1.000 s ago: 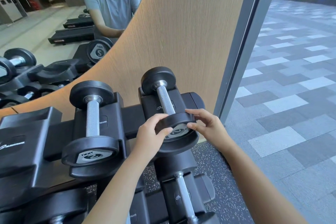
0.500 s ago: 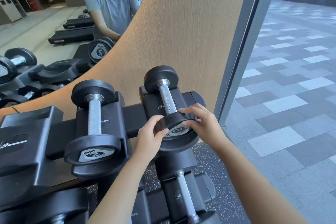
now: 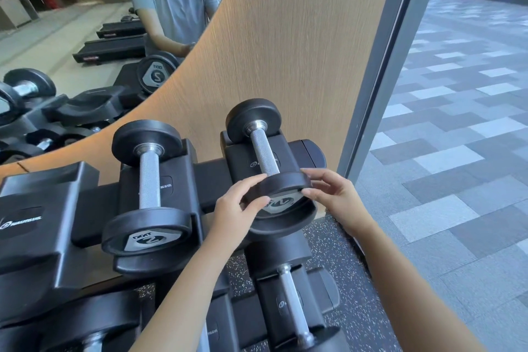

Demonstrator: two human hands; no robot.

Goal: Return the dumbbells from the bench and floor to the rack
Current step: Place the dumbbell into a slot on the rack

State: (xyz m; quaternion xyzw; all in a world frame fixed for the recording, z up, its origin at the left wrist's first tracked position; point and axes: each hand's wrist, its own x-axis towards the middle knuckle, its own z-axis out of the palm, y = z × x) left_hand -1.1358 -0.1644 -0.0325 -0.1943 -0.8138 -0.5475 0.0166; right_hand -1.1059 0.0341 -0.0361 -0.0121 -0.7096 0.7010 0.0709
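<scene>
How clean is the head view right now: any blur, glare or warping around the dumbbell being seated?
Head view: the right dumbbell shows crisp handle knurling. The left hand and right hand are slightly soft. The window frame bows from wide-angle distortion. Daylight is even, with no strong glare on the end label. The rack smears toward the left edge.

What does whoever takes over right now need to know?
Hands: left hand and right hand both grip the near plate of the right dumbbell, which lies in the end cradle of the rack.
Done: a second dumbbell sits in the cradle to its left.
Left: let go, then fetch any others; bench and floor are out of view.
</scene>
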